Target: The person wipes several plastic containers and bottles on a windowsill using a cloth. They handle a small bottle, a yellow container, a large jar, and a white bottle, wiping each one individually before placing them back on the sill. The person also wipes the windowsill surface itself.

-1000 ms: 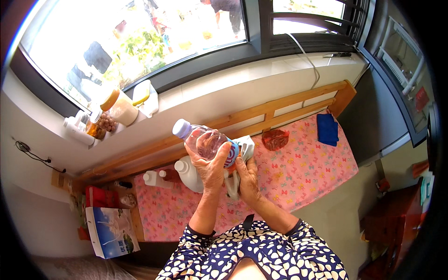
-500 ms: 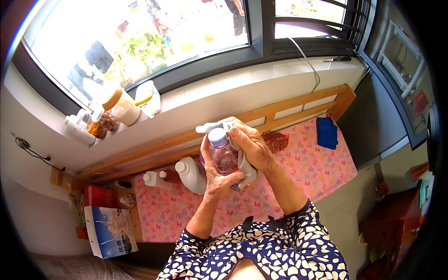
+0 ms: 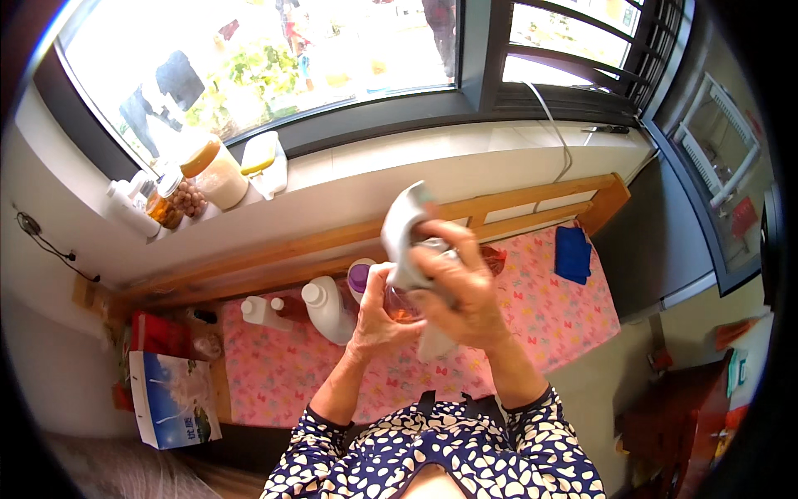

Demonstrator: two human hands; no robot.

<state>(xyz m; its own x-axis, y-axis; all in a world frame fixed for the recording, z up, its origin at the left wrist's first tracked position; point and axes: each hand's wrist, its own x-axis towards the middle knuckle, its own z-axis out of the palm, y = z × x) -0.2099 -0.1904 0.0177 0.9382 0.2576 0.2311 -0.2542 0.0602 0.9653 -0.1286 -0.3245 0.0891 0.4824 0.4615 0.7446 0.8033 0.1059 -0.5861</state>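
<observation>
Head view: clear plastic bottle point(image 3: 397, 298) with a purple cap point(image 3: 361, 277), held up in front of the chest, above the pink patterned cloth point(image 3: 532, 308). Left hand point(image 3: 376, 323) is wrapped around its lower body, fingers closed on it. Right hand point(image 3: 460, 291) presses a pale grey rag point(image 3: 407, 237) over the bottle's side, fingers curled shut on the rag; much of the bottle is hidden beneath.

Risk, as I judge it: the bottle hangs in the air, so a slick wall or a hard rub could twist it out of the left hand and drop it onto the things below. Whether the cap is tight cannot be told.

Directly beneath stand a white bottle point(image 3: 328, 309) and a smaller white bottle point(image 3: 264, 311), near enough to be struck. A blue cloth point(image 3: 573, 254) lies well apart at right. Jars point(image 3: 218, 173) crowd the windowsill point(image 3: 432, 154). A blue-and-white bag point(image 3: 173, 399) sits at lower left.
</observation>
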